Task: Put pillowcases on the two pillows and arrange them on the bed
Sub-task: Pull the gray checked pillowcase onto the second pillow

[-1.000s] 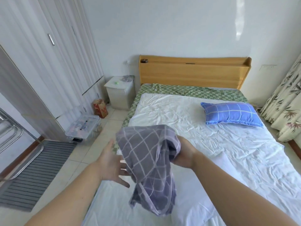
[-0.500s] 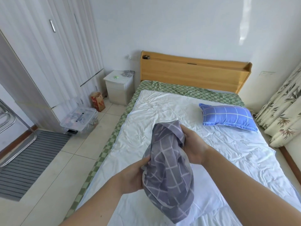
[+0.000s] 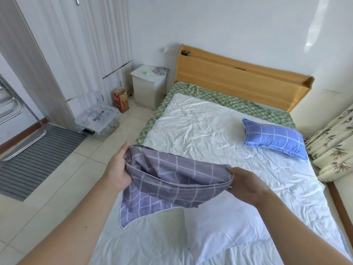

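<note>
A grey-purple checked pillowcase [image 3: 168, 184] hangs spread between my hands above the near left part of the bed [image 3: 210, 131]. My left hand [image 3: 117, 172] grips its left edge and my right hand [image 3: 246, 185] grips its right edge, so its mouth gapes open toward me. A bare white pillow [image 3: 215, 226] lies on the white sheet just below the pillowcase. A second pillow in a blue checked case [image 3: 275, 139] rests on the right side of the bed, short of the headboard.
A wooden headboard [image 3: 238, 81] stands against the far wall. A white nightstand [image 3: 148, 85], a paper bag [image 3: 121, 99] and a clear storage box [image 3: 98, 119] sit on the tiled floor at left. A striped mat [image 3: 34, 157] lies by the wardrobe. Floral curtains [image 3: 334, 142] hang at right.
My hands have moved apart and pulled the bunched pillowcase out wide, opening its mouth. My view has tilted down and shifted left along the bed.
</note>
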